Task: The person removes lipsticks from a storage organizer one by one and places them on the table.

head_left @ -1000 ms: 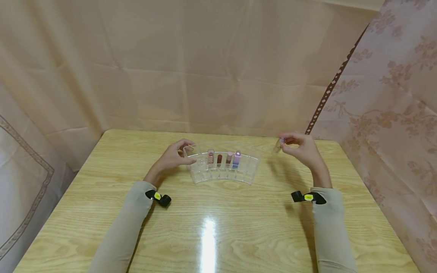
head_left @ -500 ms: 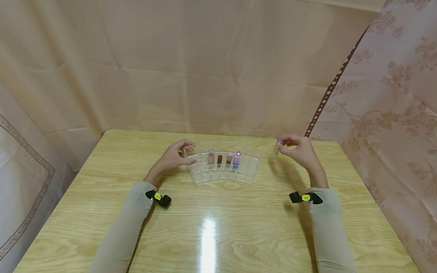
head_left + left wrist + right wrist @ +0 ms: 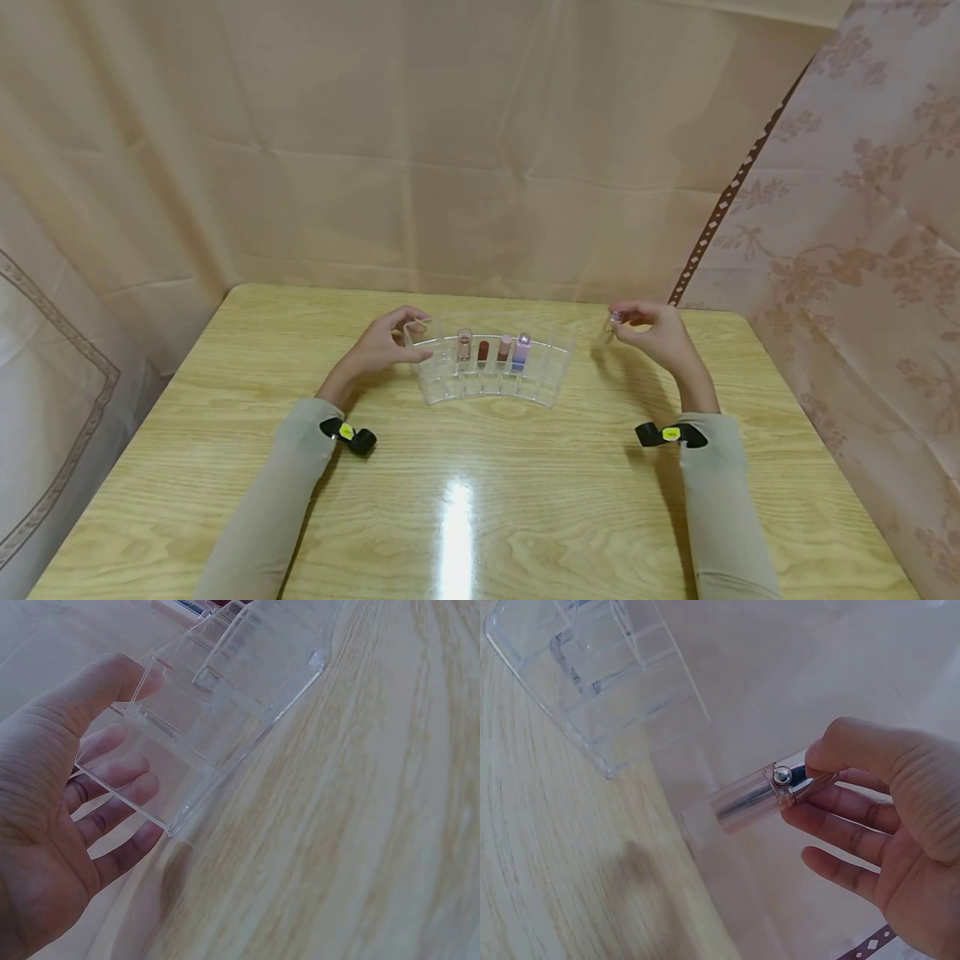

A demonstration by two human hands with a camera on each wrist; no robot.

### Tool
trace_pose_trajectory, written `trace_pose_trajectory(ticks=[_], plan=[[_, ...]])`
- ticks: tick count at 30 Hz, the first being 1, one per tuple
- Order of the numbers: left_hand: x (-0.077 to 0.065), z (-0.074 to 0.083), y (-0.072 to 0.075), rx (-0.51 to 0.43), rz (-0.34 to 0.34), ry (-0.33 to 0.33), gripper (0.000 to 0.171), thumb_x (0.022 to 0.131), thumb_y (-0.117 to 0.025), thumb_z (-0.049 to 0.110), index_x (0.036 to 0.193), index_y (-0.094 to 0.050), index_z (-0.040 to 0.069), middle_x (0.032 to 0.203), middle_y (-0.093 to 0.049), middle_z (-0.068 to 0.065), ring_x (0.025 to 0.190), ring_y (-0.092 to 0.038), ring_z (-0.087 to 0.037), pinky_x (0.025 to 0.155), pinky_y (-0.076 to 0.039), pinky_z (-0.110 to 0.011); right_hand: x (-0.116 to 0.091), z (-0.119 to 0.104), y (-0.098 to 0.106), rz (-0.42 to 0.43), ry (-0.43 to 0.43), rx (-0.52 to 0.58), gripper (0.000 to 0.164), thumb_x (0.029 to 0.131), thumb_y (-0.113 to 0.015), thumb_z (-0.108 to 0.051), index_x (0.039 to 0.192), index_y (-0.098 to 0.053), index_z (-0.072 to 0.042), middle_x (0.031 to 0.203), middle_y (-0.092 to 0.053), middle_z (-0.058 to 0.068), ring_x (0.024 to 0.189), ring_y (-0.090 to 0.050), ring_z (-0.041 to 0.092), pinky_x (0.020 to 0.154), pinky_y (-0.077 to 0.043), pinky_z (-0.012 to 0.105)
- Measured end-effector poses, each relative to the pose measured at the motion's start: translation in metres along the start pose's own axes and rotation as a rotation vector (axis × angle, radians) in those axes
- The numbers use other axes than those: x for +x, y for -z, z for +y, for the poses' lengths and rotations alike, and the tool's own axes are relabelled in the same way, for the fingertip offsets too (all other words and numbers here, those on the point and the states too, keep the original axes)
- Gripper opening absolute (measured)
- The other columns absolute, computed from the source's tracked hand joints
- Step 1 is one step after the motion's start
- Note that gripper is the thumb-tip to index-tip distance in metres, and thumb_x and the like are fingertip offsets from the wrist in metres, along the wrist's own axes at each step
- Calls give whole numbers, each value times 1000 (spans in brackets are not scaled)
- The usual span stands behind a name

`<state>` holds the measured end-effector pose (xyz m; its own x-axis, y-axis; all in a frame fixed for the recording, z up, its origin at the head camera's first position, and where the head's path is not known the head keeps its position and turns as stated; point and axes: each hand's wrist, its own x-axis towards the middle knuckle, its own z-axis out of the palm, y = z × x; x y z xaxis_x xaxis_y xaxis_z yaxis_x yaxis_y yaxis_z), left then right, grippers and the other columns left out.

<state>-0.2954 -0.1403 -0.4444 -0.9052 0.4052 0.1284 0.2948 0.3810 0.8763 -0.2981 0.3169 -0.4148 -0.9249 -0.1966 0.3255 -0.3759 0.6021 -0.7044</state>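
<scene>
A clear, curved, stepped acrylic lipstick organizer (image 3: 491, 387) stands on the table. My left hand (image 3: 377, 343) grips its left end, and the left wrist view shows the thumb (image 3: 112, 682) on the near side and the other fingers behind the clear wall. Several lipsticks stand in the organizer: one with a clear cap (image 3: 464, 346), a dark red one (image 3: 482, 352), a pink-topped one (image 3: 504, 348) and a purple-blue one (image 3: 521, 353). To the right, my right hand (image 3: 660, 333) pinches a shiny lipstick tube (image 3: 746, 801) with a clear end and a silver bead, held tilted above the table.
The wood-grain table (image 3: 480, 467) reaches back to a beige curtain (image 3: 465, 167). A floral cloth (image 3: 855, 250) hangs on the right. Light from above reflects on the table's front middle (image 3: 457, 533).
My right hand has shifted slightly left and down with the lipstick tube, which now shows at a different tilt. My left hand and the organizer stay nearly still.
</scene>
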Motion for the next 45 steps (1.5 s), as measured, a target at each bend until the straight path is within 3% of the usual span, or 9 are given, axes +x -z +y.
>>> trace_pose_trajectory(ticks=[6,13,16,19,24,27,36,45], plan=[[2,-4,-1,3,-4,1,58,83,-83,7,134,-57,-5,122,-65,-32,93,-59,-30,83,-48,-35,1,7,-3,-27,2,-3,22,94,-70,-6,113,-74,2,111,-73,23,90,-60,-4,88,-53,30],[13,-33,-3,15,3,19,63,82,-84,8,137,-56,-1,125,-65,-30,101,-60,-39,84,-48,-36,1,11,-4,-50,-19,-3,23,94,-71,-8,115,-73,1,112,-73,23,91,-61,-5,86,-50,23],[14,-37,-3,9,8,18,63,81,-86,11,137,-58,3,125,-66,-27,103,-60,-38,84,-48,-36,1,11,-4,-57,-32,-7,24,94,-71,-8,116,-73,1,114,-73,23,92,-61,-2,86,-50,23],[14,-38,-2,1,13,15,62,80,-88,14,135,-60,7,123,-67,-24,105,-61,-37,86,-47,-38,0,7,-4,-60,-34,-22,24,94,-71,-6,116,-73,2,114,-73,23,93,-62,3,87,-51,29],[14,-38,-2,8,18,11,59,79,-88,15,132,-62,9,120,-68,-20,106,-62,-34,88,-48,-38,-2,-10,-4,-74,-21,-41,23,93,-69,2,115,-71,9,112,-72,29,96,-67,25,88,-53,47],[14,-38,-2,19,19,8,59,79,-88,14,132,-62,9,119,-68,-19,105,-62,-33,87,-49,-38,-2,-15,-4,-87,-16,-44,23,92,-68,5,114,-70,11,112,-72,30,97,-67,32,88,-53,50],[14,-37,-2,34,20,14,59,79,-88,15,132,-61,10,120,-67,-18,107,-60,-31,89,-48,-38,3,14,-8,-110,2,-47,23,95,-70,-5,116,-73,3,114,-74,23,97,-66,17,89,-52,43],[14,-35,-3,21,19,32,61,79,-88,15,134,-61,10,123,-67,-21,109,-60,-35,90,-47,-40,4,18,-9,-134,-3,-42,24,96,-69,-5,118,-72,3,115,-73,22,96,-64,9,88,-50,39]])
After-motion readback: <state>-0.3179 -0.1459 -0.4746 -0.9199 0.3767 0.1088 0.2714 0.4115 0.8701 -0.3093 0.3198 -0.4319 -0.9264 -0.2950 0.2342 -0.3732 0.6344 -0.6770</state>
